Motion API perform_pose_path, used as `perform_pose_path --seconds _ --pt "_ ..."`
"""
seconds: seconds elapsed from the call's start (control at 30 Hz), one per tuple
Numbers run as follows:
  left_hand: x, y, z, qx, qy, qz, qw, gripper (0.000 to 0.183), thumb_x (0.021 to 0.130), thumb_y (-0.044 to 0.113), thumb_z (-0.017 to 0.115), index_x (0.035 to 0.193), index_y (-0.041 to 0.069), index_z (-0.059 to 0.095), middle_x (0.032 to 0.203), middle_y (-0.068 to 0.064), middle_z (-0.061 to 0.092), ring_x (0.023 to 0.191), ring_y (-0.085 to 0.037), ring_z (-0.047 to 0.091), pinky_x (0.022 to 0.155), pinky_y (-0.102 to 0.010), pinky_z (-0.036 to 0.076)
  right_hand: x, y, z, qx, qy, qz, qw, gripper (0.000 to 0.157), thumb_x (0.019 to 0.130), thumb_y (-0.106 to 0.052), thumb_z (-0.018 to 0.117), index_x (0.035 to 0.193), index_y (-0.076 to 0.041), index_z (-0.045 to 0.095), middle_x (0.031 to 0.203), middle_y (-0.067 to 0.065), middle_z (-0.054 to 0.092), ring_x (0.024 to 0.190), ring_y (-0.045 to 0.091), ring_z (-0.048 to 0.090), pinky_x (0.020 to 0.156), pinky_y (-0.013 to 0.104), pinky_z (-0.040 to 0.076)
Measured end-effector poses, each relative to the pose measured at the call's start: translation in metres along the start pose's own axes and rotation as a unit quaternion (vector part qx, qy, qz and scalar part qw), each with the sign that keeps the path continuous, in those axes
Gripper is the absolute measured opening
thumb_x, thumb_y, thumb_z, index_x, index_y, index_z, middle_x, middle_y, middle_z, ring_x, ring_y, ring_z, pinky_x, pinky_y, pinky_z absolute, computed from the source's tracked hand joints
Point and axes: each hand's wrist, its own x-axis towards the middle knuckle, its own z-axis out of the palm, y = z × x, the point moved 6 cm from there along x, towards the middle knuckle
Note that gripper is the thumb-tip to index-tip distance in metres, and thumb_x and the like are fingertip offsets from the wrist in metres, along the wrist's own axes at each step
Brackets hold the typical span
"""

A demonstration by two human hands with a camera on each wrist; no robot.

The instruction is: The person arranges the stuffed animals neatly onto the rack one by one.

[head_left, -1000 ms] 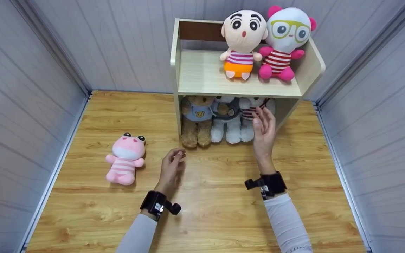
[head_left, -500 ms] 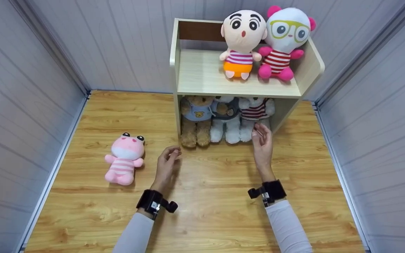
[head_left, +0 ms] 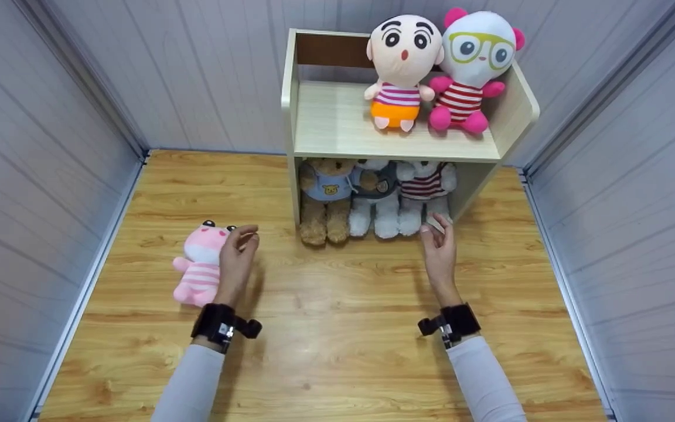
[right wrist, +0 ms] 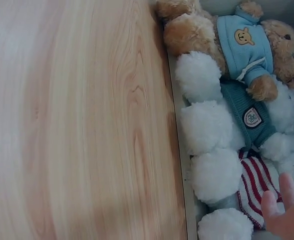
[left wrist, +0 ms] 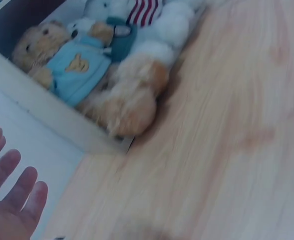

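Note:
My left hand (head_left: 238, 258) hovers over the right side of a pink frog plush (head_left: 201, 275) on the floor, hiding part of its head and body. Its fingers are loosely bent with nothing between them, as the left wrist view also shows. My right hand (head_left: 440, 252) is just in front of the shelf's lower compartment, fingers relaxed and holding nothing. Nearest to it stands a white teddy bear in a red-striped top (head_left: 424, 186). Beside that bear are a white one in a dark green top (right wrist: 251, 117) and a brown teddy bear in a blue hoodie (head_left: 327, 199).
On the upper level of the wooden shelf (head_left: 337, 138), at the right, sit a boy plush in orange shorts (head_left: 399, 76) and a panda plush with yellow glasses (head_left: 472, 70). Grey wall panels (head_left: 33, 193) border the wood-patterned floor (head_left: 337, 340) at left, back and right.
My left hand has moved left from near the shelf's left corner to over the frog plush. My right hand has drawn back from the striped bear toward me.

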Motion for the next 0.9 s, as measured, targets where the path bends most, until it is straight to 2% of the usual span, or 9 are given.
perform_pose_path --seconds 0.1,0.17,0.33,0.43,0.53,0.63,0.8,0.9 --pt "0.004 0.004 -0.016 0.047 0.015 0.029 0.9984 0.029 0.101 0.004 0.06 0.128 -0.005 0.064 0.133 -0.02 0.061 0.126 -0.033 0.057 0.107 -0.043 0.046 0.003 0.013 -0.003 -0.001 0.003 0.002 1.0 0.045 0.103 -0.001 0.057 0.144 0.013 0.042 0.144 0.027 0.048 0.129 0.048 0.051 0.098 0.021 0.048" --pt "0.004 0.006 -0.025 0.088 0.027 0.052 0.9943 0.029 0.098 0.003 0.062 0.126 -0.005 0.065 0.13 -0.02 0.061 0.125 -0.035 0.057 0.105 -0.044 0.046 0.006 0.024 -0.005 0.001 0.005 0.005 1.0 0.045 0.104 -0.001 0.056 0.144 0.012 0.042 0.144 0.027 0.047 0.131 0.052 0.048 0.099 0.021 0.047" --pt "0.003 0.014 -0.045 0.185 0.051 0.104 0.9759 0.03 0.092 0.0 0.066 0.121 -0.004 0.067 0.129 -0.022 0.06 0.125 -0.038 0.054 0.108 -0.048 0.042 0.008 0.033 -0.008 -0.006 0.01 0.009 1.0 0.045 0.104 -0.004 0.058 0.145 0.009 0.044 0.145 0.022 0.047 0.131 0.047 0.051 0.1 0.022 0.047" --pt "0.005 0.016 -0.057 0.237 0.066 0.106 0.9636 0.032 0.09 0.002 0.069 0.122 -0.004 0.067 0.134 -0.023 0.058 0.127 -0.041 0.052 0.111 -0.052 0.038 0.009 0.033 -0.009 -0.011 0.014 0.002 1.0 0.045 0.104 -0.006 0.059 0.144 0.01 0.045 0.141 0.023 0.051 0.129 0.044 0.054 0.098 0.022 0.048" --pt "0.009 0.016 -0.071 0.3 0.079 0.075 0.9476 0.036 0.091 0.009 0.071 0.125 -0.002 0.065 0.141 -0.023 0.055 0.129 -0.045 0.05 0.11 -0.058 0.036 0.009 0.033 -0.01 -0.009 0.016 -0.008 1.0 0.044 0.104 -0.007 0.059 0.143 0.01 0.046 0.136 0.026 0.054 0.127 0.046 0.054 0.097 0.021 0.049" --pt "0.013 0.012 -0.084 0.346 0.078 0.022 0.9348 0.045 0.092 0.016 0.072 0.132 -0.001 0.061 0.147 -0.023 0.051 0.132 -0.047 0.047 0.109 -0.061 0.034 0.009 0.033 -0.011 -0.01 0.018 -0.01 1.0 0.043 0.104 -0.007 0.059 0.142 0.009 0.047 0.136 0.025 0.055 0.126 0.045 0.056 0.098 0.022 0.049" --pt "0.015 0.0 -0.102 0.362 0.058 -0.074 0.9272 0.065 0.095 0.027 0.071 0.146 -0.004 0.046 0.152 -0.031 0.04 0.134 -0.05 0.043 0.107 -0.064 0.036 0.008 0.034 -0.013 -0.028 0.021 0.006 0.999 0.044 0.104 -0.011 0.06 0.143 0.005 0.049 0.14 0.018 0.055 0.123 0.029 0.06 0.099 0.024 0.047" --pt "0.016 -0.011 -0.109 0.358 0.039 -0.12 0.925 0.078 0.095 0.032 0.07 0.153 -0.007 0.035 0.154 -0.036 0.034 0.136 -0.052 0.04 0.109 -0.064 0.037 0.008 0.035 -0.014 -0.03 0.021 0.009 0.999 0.044 0.104 -0.011 0.06 0.143 0.005 0.049 0.141 0.018 0.055 0.122 0.026 0.06 0.1 0.026 0.047"
